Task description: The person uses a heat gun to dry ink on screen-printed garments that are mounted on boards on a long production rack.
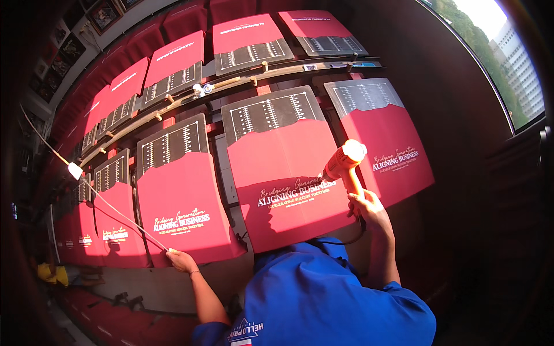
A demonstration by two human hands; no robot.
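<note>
Over the red cloth point(283, 147), your right grip point(369, 210) holds a heat gun point(345, 160); leftward, your left grip point(182, 260) holds a cord point(138, 227). Lettering's point(280, 199) on; heating seems unfinished.

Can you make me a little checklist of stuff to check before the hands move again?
1. Right hand gripping the heat gun: ok.
2. Left hand holding the white cord: ok.
3. Nozzle facing the printed lettering: ok.
4. Red shirt spread over its dark board: ok.
5. Heat gun switched on or off: cannot tell.
6. White cord clear of the shirts: cannot tell; it crosses in front of them.
</note>
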